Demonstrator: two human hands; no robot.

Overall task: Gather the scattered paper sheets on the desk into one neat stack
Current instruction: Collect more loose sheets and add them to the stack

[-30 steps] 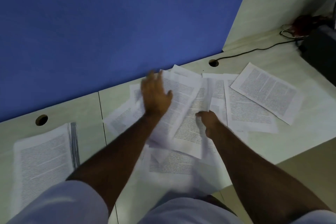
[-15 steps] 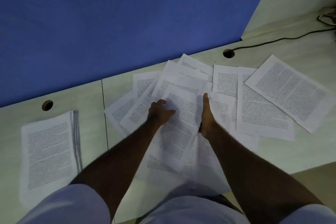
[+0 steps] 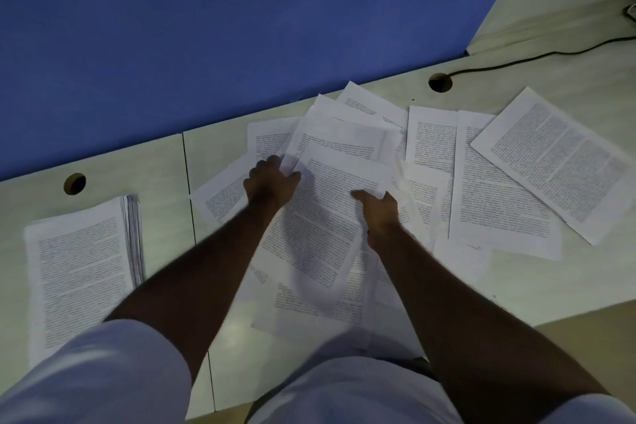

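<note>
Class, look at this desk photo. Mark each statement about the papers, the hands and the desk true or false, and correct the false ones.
1. A neat stack of sheets lies to the left of the scattered papers. True.
2. The left hand grips the corner of a sheet in the middle pile. True.
3. The right hand is lifted well clear of the papers. False: it rests on the middle pile.
4. The partition behind the desk is red. False: it is blue.
5. A black cable runs to a round hole in the desk. True.
</note>
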